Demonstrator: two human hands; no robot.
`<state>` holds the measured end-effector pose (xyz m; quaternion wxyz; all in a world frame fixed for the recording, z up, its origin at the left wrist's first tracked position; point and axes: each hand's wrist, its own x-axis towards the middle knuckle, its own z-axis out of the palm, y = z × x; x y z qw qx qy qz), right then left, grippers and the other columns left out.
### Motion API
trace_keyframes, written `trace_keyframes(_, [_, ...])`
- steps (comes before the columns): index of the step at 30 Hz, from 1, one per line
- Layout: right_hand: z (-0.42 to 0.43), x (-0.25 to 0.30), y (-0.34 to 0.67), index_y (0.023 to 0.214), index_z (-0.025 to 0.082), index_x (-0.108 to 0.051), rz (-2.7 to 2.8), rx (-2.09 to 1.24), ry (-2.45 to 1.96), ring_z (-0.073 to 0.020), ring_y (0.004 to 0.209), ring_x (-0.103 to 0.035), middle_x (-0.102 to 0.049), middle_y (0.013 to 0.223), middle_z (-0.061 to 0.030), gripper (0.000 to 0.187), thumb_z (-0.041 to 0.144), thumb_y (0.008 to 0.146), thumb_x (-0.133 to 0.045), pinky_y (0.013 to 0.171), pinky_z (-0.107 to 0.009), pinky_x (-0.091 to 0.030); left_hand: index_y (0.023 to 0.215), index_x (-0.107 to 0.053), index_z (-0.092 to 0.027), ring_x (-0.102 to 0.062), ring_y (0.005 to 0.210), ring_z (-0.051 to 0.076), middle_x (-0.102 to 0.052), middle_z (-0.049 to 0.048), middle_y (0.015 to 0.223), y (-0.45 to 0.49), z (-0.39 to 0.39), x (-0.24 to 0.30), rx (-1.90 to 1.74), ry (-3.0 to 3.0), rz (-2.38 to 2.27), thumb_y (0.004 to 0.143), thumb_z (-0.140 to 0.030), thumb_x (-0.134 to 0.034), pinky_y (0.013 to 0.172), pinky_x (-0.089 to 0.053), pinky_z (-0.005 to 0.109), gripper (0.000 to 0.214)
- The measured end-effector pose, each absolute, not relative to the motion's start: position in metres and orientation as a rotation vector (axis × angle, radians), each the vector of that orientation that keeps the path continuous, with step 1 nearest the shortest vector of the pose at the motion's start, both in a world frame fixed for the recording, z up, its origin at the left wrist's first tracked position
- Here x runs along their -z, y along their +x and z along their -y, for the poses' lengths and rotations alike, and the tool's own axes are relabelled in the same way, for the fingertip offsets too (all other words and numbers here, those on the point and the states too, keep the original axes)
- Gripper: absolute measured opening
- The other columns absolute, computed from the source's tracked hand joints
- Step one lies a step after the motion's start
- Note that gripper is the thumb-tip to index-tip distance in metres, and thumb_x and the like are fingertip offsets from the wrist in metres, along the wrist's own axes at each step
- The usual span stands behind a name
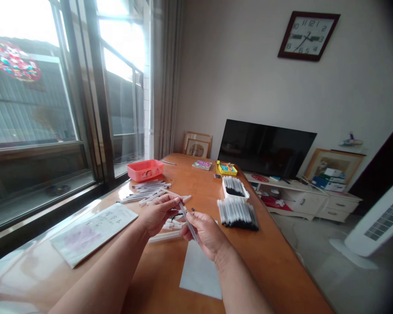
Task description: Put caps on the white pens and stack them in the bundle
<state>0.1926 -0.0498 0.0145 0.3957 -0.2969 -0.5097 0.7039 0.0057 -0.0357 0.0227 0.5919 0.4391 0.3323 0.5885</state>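
Both hands are over the worktop [275, 261], near its middle. The left hand [159, 214] pinches w/ its fingertips the upper end of a thin clear pen [185, 218]. The right hand [205, 233] is closed around the lower part, so the pen is tilted btw. the two hands, above the wood. Just under them lie white pen parts [165, 237]. Behind the left hand are loose pens [149, 192] and a pink tray [145, 169]. At right is a white box [235, 188] w/ dark-tipped pens, and a neat stack [238, 213] is in front of it. A booklet [93, 231] lies at left, and a white sheet [199, 270] is under the right wrist.
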Motion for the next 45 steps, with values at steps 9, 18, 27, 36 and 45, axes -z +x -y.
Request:
trace_keyframes(9, [0.051,-0.016,0.194,0.091,0.016,-0.064,1.355,-1.772,-0.769,-0.0127,0.056,-0.058,-0.072,0.069,-0.0065,0.039,0.053,0.085,-0.070,0.061,-0.025,-0.041,0.086,-0.071,-0.015,-0.066,0.084,0.017,-0.073,0.0065,0.088,0.003,0.038,-0.024,-1.329,1.075,-0.719,0.082,-0.032,-0.080,0.083,-0.050,0.029,0.019])
trace_keyframes(18, [0.052,-0.020,0.199,0.092,0.015,-0.068,1.272,-1.806,-0.733,-0.0150,0.065,-0.064,-0.074,0.076,-0.0075,0.042,0.055,0.081,-0.075,0.064,-0.026,-0.043,0.103,-0.074,-0.016,-0.067,0.096,0.022,-0.074,0.0118,0.105,-0.005,0.042,-0.031,-1.299,1.186,-0.879,0.083,-0.043,-0.076,0.089,-0.049,0.035,0.034])
trace_keyframes(27, [0.029,-0.013,0.211,0.077,0.016,-0.072,0.916,-1.456,-0.896,-0.0064,0.051,-0.037,-0.054,0.059,0.0041,0.038,0.047,0.063,-0.089,0.047,-0.021,-0.025,0.091,-0.071,-0.015,-0.058,0.071,0.017,-0.072,0.0056,0.083,-0.024,0.024,-0.017,-1.399,1.261,-1.509,0.073,-0.046,-0.071,0.063,-0.041,0.027,0.036])
trace_keyframes(36, [0.022,-0.012,0.214,0.078,0.018,-0.067,0.777,-1.427,-0.904,-0.0082,0.055,-0.045,-0.055,0.062,0.0035,0.040,0.043,0.058,-0.092,0.045,-0.018,-0.028,0.086,-0.073,-0.019,-0.060,0.062,0.018,-0.069,0.0013,0.068,-0.051,0.007,0.009,-1.119,1.552,-1.987,0.070,-0.026,-0.059,0.058,-0.039,0.027,0.023])
trace_keyframes(45, [0.024,-0.013,0.214,0.080,0.018,-0.067,0.775,-1.444,-0.899,-0.0079,0.055,-0.045,-0.056,0.062,0.0034,0.040,0.042,0.060,-0.091,0.044,-0.018,-0.029,0.080,-0.074,-0.022,-0.065,0.074,0.021,-0.073,0.0029,0.076,-0.067,0.002,0.019,-0.782,1.794,-2.089,0.065,-0.016,-0.058,0.061,-0.038,0.027,0.023])
